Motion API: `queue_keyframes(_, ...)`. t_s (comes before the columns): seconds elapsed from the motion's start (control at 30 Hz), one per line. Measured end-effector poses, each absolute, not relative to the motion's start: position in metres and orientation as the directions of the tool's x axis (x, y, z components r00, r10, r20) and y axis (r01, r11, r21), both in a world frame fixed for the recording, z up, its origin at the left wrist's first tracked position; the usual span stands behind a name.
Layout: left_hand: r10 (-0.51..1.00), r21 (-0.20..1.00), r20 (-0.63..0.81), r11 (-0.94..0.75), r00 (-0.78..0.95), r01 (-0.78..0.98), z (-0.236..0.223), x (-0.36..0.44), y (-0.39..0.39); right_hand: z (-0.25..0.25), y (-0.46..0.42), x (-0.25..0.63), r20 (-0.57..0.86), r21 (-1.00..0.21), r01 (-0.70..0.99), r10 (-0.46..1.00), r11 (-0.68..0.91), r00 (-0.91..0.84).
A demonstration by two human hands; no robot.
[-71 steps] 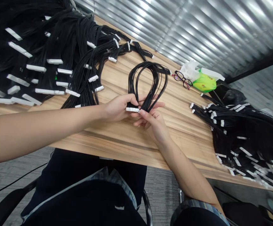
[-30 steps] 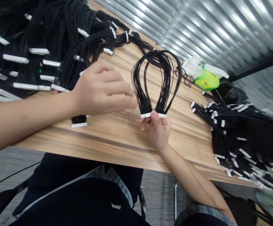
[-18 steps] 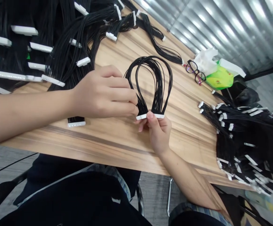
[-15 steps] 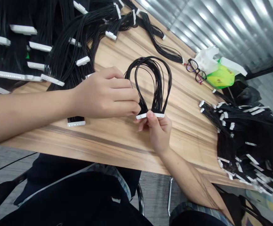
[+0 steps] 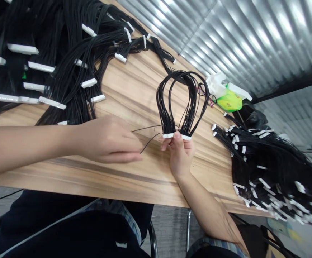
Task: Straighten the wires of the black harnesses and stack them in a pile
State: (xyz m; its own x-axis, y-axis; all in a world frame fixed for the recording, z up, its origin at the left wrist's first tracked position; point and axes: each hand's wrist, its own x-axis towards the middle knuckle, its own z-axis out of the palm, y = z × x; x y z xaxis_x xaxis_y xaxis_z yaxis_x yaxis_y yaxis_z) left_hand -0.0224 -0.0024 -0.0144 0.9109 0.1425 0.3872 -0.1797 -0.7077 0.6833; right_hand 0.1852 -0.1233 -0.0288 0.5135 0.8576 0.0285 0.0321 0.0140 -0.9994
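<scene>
In my right hand (image 5: 181,156) is the white connector (image 5: 168,136) of a black wire harness (image 5: 162,107), pinched between thumb and fingers. Its many wires rise from the connector and arch into a loop standing above the table. My left hand (image 5: 111,141), slightly blurred, is closed to the left of the connector. Thin black wires (image 5: 148,142) stretch from the connector's left side to the left hand's fingers. The exact grip on those wires is hidden by the fingers.
The wooden table (image 5: 129,93) carries a large pile of black wire harnesses (image 5: 72,50) at left and another heap (image 5: 274,161) at right. Glasses (image 5: 212,100) and a yellow-green packet (image 5: 230,100) lie at the back, before a corrugated metal panel (image 5: 226,36).
My left hand has moved left and slightly down from the connector, drawing thin wires out with it. My right hand still grips the connector. The whole view has shifted.
</scene>
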Motion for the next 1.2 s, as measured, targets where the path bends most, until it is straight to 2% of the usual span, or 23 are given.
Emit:
queue_keyframes(0.13,0.388,0.736,0.347,-0.677,0.854,0.008,-0.023,-0.020,0.002,-0.030,-0.129,0.180,0.082,-0.996,0.015,0.877,0.085,0.474)
queue_keyframes(0.23,0.431,0.696,0.351,-0.714,0.831,0.076,-0.027,-0.020,0.004,-0.033,-0.131,0.179,0.116,-0.993,0.014,0.895,0.121,0.431)
queue_keyframes(0.3,0.384,0.539,0.452,-0.837,0.805,0.096,-0.028,-0.022,0.004,-0.035,-0.133,0.179,0.162,-0.986,0.024,0.901,0.167,0.402)
queue_keyframes(0.43,0.115,0.141,0.680,-0.990,0.724,0.025,-0.025,-0.025,0.003,-0.036,-0.135,0.175,0.234,-0.972,0.052,0.907,0.231,0.350)
queue_keyframes(0.6,-0.044,-0.069,0.716,-0.998,0.696,0.007,-0.023,-0.026,0.008,-0.034,-0.140,0.166,0.306,-0.950,0.032,0.906,0.311,0.292)
queue_keyframes(0.73,-0.152,-0.181,0.724,-0.983,0.673,-0.027,-0.013,-0.024,0.009,-0.034,-0.142,0.163,0.313,-0.945,-0.006,0.911,0.326,0.267)
queue_keyframes(1.0,-0.193,-0.216,0.704,-0.975,0.684,-0.053,-0.002,-0.021,0.007,-0.033,-0.143,0.164,0.252,-0.966,0.006,0.930,0.260,0.269)
queue_keyframes(1.07,-0.120,-0.117,0.660,-0.991,0.741,-0.057,-0.002,-0.019,0.007,-0.033,-0.144,0.164,0.224,-0.974,0.034,0.935,0.224,0.275)
queue_keyframes(1.13,-0.019,0.020,0.549,-0.999,0.835,-0.035,-0.002,-0.016,0.006,-0.032,-0.144,0.164,0.189,-0.982,0.058,0.938,0.180,0.289)
queue_keyframes(1.2,0.045,0.072,0.456,-0.997,0.889,0.013,-0.001,-0.014,0.005,-0.031,-0.144,0.165,0.149,-0.988,0.074,0.940,0.132,0.306)
